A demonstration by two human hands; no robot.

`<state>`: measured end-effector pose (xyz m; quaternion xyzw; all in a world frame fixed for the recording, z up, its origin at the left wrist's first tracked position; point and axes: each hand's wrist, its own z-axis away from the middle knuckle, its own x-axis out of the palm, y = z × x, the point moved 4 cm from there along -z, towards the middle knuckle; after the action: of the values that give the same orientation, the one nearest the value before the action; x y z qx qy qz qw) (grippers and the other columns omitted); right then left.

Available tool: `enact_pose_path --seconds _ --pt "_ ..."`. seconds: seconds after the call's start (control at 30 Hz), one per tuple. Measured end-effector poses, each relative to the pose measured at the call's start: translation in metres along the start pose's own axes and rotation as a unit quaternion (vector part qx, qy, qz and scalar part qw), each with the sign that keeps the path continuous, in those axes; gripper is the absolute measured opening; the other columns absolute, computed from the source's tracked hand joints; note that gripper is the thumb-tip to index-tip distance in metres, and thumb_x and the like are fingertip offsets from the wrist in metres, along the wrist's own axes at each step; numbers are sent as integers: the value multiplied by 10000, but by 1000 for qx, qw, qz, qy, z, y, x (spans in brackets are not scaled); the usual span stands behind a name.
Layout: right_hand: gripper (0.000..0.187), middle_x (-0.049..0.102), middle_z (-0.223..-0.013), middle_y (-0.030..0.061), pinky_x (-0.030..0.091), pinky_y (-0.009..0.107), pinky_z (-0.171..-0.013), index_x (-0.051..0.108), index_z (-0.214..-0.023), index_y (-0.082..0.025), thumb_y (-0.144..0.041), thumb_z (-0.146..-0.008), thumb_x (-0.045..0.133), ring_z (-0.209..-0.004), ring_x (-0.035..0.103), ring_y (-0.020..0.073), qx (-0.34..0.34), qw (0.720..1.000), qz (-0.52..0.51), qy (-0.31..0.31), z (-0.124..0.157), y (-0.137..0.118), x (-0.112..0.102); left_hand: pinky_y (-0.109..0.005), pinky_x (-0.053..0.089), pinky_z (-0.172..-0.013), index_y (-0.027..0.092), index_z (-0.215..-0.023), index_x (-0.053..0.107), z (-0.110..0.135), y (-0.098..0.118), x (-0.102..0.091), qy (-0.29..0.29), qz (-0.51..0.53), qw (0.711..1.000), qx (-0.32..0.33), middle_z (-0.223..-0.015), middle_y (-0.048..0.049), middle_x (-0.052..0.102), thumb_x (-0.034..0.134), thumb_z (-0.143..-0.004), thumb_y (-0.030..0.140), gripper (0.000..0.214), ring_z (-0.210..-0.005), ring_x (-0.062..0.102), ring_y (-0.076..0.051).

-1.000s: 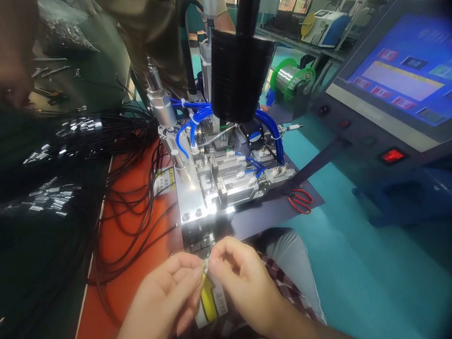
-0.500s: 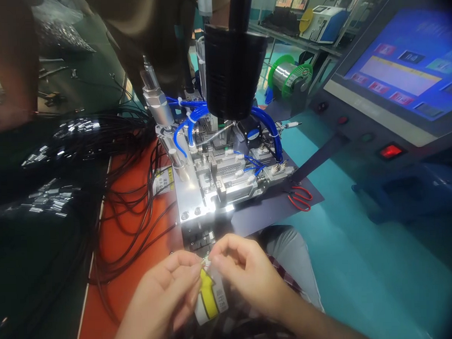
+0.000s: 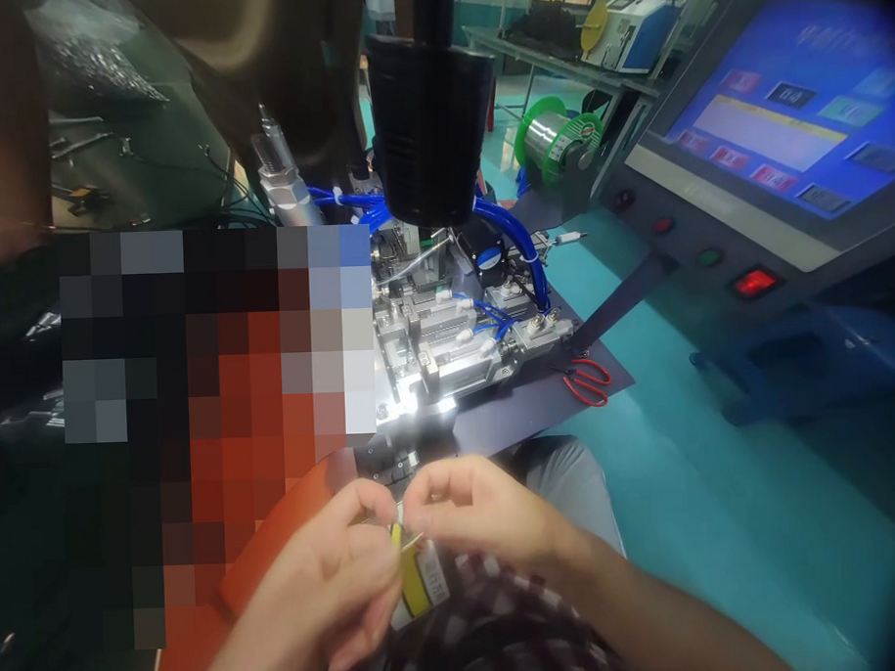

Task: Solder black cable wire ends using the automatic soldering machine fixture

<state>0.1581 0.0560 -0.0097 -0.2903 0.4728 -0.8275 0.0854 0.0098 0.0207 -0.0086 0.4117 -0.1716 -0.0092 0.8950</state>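
Observation:
My left hand (image 3: 353, 564) is closed in a pinch, low in the middle of the view. Close beside it, my right hand (image 3: 472, 506) is also pinched, its fingertips almost meeting the left ones. A thin pale strand shows between the fingertips, too small and blurred to name or to tell which hand grips it. Just below the fingers a yellow and white label (image 3: 414, 583) with printed characters is partly covered by my left hand. Beyond my hands stands a metal bench machine (image 3: 462, 340) with blue air tubes (image 3: 525, 245), its front edge brightly lit.
Red-handled pliers (image 3: 588, 381) lie on the dark plate right of the machine. A black nozzle (image 3: 432, 130) hangs above. A control screen (image 3: 778, 118) stands at right, a green wire spool (image 3: 558, 141) behind. The orange table surface (image 3: 279, 557) is at left, partly pixelated.
The view has shifted slightly, so the machine and screen sit a little further left. Both hands stay pinched together; my left hand has turned a little, and the pale strand shows more clearly.

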Motion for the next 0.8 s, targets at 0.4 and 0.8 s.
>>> enact_pose_path --seconds 0.4,0.8 --pt "76 552 -776 -24 423 251 -641 592 -792 -181 -184 -868 599 -664 484 112 -136 974 178 27 -1 -9 -5 -186 147 -405 187 -754 600 -9 -9 -7 66 -93 993 2 -456 70 509 737 -727 626 461 -354 267 -28" --pt "97 446 -512 -75 259 203 -444 624 -705 -168 -226 -755 683 -477 345 74 -40 979 114 163 -1 12 5 -165 215 -404 205 -808 591 -6 -13 -9 134 -74 988 37 -481 73 523 719 -743 595 416 -366 318 -43"
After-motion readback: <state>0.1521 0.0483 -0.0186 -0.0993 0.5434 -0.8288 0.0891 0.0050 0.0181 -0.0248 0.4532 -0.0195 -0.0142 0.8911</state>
